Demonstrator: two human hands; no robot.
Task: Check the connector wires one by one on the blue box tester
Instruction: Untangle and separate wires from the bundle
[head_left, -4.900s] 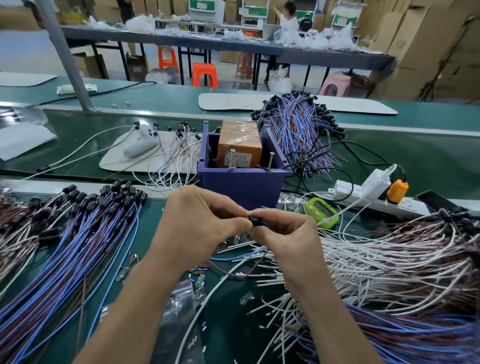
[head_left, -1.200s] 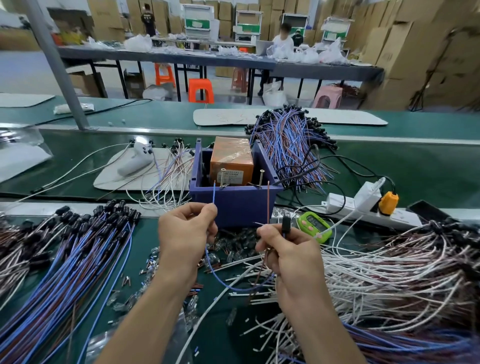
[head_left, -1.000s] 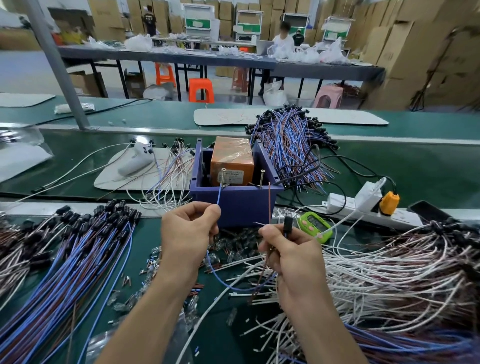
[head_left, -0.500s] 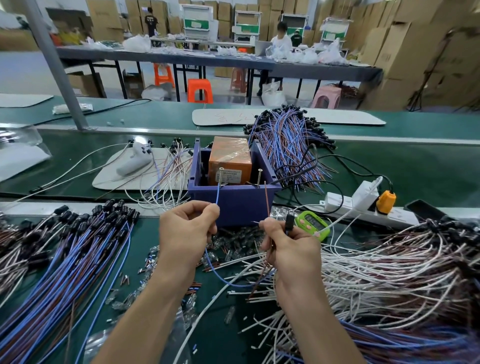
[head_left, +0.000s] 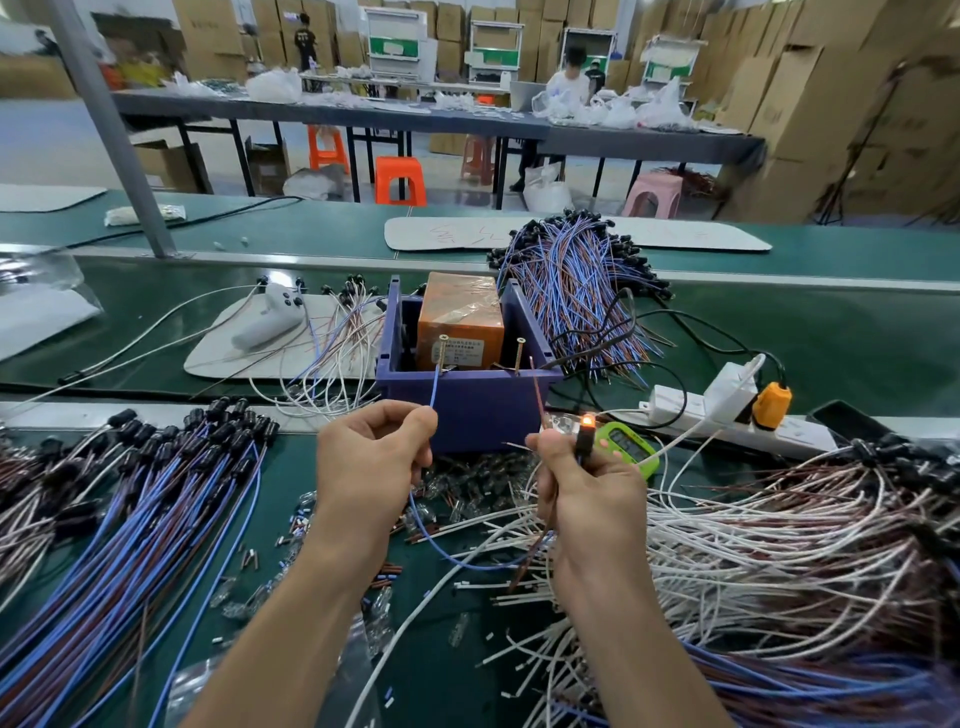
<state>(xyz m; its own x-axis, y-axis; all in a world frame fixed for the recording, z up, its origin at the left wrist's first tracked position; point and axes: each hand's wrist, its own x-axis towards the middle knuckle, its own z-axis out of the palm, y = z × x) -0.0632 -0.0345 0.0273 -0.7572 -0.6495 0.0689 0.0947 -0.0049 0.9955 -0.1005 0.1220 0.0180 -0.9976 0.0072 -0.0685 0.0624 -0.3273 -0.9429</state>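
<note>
Two stripped wire ends are being offered up to the blue plastic box tester (head_left: 467, 410), and a small orange lamp (head_left: 587, 420) is now being seen glowing at the tip of the black connector (head_left: 582, 442), where it was dark half a second earlier. The thin blue wire (head_left: 434, 389) is being pinched between thumb and forefinger of the left hand (head_left: 371, 457) and touched to the left brass screw (head_left: 442, 353). The thin brown wire (head_left: 537, 387) is being gripped together with the connector in the clenched right hand (head_left: 587, 493), its tip just beside the right brass screw (head_left: 519, 356). This piece is probably being passed as good, so setting it aside and picking up another is being judged the next step.

Room is being limited. Both screws are standing at the box's near rim, the green digital timer (head_left: 626, 448) is sitting just beside the right hand, and loose white wires (head_left: 779, 519) are being crowded in from the right. Bare green mat (head_left: 291, 499) is being left open between the left hand and the blue and brown wire bundle (head_left: 130, 493).
</note>
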